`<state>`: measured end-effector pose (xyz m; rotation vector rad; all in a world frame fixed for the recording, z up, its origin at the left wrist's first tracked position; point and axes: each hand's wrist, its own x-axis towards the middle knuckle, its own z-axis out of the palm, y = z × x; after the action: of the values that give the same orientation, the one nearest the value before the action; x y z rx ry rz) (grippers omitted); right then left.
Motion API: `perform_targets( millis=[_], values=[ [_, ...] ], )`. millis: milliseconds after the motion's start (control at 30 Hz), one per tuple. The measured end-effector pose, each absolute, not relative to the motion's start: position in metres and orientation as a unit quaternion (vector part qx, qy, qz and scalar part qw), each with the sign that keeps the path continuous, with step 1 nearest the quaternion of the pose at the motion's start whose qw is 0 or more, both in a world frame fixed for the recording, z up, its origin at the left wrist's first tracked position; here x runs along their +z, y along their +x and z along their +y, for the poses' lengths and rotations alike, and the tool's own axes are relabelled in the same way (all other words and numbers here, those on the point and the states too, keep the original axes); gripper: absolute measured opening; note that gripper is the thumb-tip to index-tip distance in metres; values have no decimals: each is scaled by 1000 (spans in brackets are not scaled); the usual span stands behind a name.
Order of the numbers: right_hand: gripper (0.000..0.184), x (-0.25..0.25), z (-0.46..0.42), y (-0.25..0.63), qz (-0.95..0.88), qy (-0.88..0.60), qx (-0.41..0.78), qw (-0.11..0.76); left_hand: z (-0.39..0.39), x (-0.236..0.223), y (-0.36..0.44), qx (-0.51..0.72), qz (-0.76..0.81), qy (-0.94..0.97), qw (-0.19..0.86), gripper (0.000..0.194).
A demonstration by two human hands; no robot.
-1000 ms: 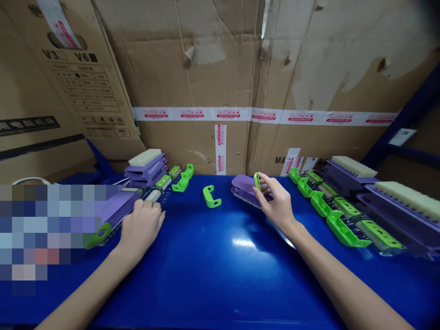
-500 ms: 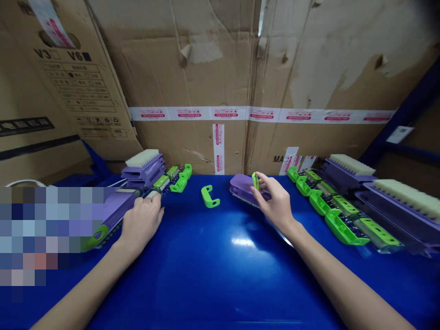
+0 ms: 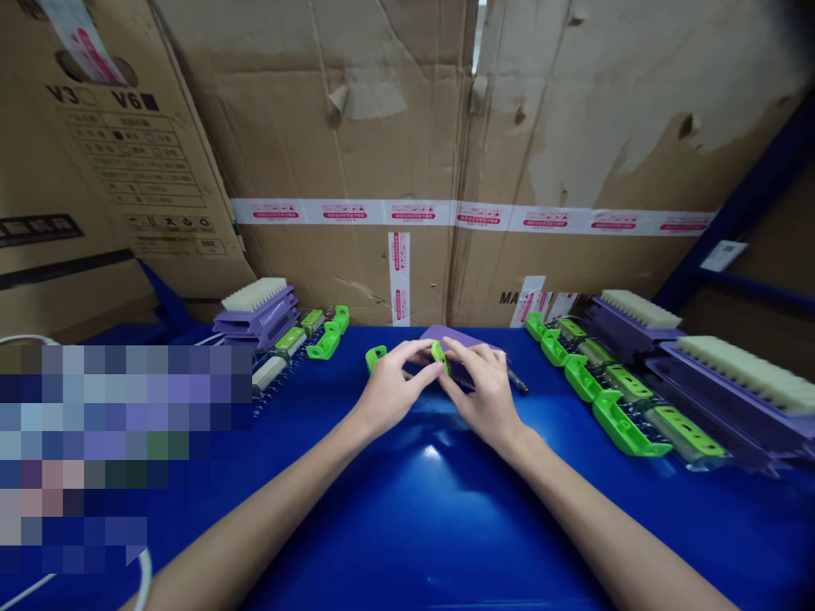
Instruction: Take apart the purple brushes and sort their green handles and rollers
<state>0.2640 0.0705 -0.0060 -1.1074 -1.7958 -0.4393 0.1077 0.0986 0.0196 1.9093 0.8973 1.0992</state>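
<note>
My left hand (image 3: 391, 386) and my right hand (image 3: 490, 395) meet over the middle of the table. Between their fingertips is a small lime-green plate with holes (image 3: 439, 355), pinched from both sides. Behind the fingers lies a purple brush part (image 3: 444, 332), mostly covered by my hands. A bright green curved bracket (image 3: 373, 358) rests just beyond my left hand, which hides part of it. The end of a dark thin rod (image 3: 520, 383) sticks out beside my right hand; the rest of it is hidden.
Purple parts with cream bristle blocks are stacked at left (image 3: 255, 312) and at right (image 3: 739, 382). Green brackets (image 3: 627, 427) and clear-bodied pieces with green plates (image 3: 691, 433) line the right side; similar pieces (image 3: 291, 341) lie left. Cardboard (image 3: 344, 271) walls the back.
My left hand has left the row of pieces at the left and come to the middle. It now grips the green plate together with my right hand, which moved slightly left.
</note>
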Motion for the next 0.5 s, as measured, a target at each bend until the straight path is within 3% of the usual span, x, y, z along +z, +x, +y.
perform_targets(
  millis=[167,267,367,500],
  values=[
    [40,-5,73,270,-721,-483,-178,463,106,25,114,510,307,666,450,30],
    [38,-5,74,272,-714,-527,-215,407,116,35,93,551,349,627,426,37],
    [32,-6,74,273,-721,-563,-227,334,128,42,52,502,457,666,308,44],
    [38,-7,78,271,-751,-563,-212,274,139,44,-15,338,632,697,22,40]
  ],
)
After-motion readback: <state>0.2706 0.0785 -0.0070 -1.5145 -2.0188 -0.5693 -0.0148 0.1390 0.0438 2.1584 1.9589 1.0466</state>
